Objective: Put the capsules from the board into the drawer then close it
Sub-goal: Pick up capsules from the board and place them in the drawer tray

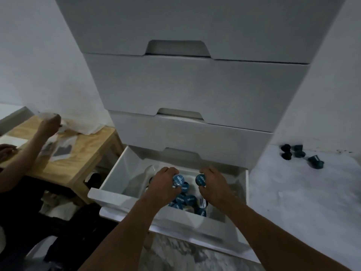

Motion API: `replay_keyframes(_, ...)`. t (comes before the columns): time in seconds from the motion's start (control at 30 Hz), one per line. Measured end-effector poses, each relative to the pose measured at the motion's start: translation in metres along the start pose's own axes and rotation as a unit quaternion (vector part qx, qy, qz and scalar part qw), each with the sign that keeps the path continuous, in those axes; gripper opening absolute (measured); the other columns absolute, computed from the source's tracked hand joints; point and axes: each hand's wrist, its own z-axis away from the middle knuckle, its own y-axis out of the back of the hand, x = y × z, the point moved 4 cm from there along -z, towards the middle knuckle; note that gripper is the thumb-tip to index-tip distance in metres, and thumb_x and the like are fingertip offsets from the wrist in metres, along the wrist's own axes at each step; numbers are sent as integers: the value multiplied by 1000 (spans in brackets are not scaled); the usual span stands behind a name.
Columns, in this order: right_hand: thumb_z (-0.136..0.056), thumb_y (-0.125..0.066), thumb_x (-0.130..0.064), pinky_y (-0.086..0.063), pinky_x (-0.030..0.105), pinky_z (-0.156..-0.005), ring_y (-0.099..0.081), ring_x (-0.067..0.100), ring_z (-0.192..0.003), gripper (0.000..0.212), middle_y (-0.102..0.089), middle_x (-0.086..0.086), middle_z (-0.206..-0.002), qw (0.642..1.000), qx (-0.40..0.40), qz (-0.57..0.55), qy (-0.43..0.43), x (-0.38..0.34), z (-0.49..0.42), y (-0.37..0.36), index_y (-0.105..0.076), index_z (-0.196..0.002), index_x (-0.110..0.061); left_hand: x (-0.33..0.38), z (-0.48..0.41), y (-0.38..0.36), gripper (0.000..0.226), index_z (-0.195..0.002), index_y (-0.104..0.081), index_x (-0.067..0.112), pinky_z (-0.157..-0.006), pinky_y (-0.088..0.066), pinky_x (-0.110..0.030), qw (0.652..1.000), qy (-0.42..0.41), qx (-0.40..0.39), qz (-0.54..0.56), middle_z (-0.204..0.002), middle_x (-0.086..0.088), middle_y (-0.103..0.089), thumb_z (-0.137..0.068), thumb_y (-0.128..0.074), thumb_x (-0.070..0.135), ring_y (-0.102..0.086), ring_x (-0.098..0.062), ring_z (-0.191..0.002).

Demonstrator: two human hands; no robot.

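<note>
White drawer unit: we find its bottom drawer pulled open. Wooden desk: stands left of the unit. Our left hand: over the drawer, curled round one blue capsule. Our right hand: alongside, pinching a second capsule. Both foil lids face up at us, with the long axes pointing down into the drawer. Capsule heap: lies inside the drawer. Loose capsules: tipped over on the grey surface at right.

white lettering on blue lids of capsules in the drawer, too blurred to read
</note>
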Motion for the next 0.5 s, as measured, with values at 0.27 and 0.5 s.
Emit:
replay_keyframes(0.27, -82, -69, -15, -41, 25, -92, -53, 22, -108, 40, -54, 6, -120, 998, 6, 2, -69, 14, -6, -13, -57, -120, -12, -9, -37, -28, 43, -117, -59, 16, -82, -39, -20, 993, -93, -71, 27, -110, -1, -59, -76, -71, 22, -55, -17, -99)
replay_keyframes(0.5, -75, -70, -11, -50, 31, -82, -57, 21, -94, 31, -58, 2, -106, 994, 12, 1, -113, 17, -8, -15, -63, -105, -18, -13, -62, -41, 40, -112, -62, 18, -83, -46, -26, 984, -135, -109, 50, -107, -1, -62, -73, -72, 21, -57, -15, -95)
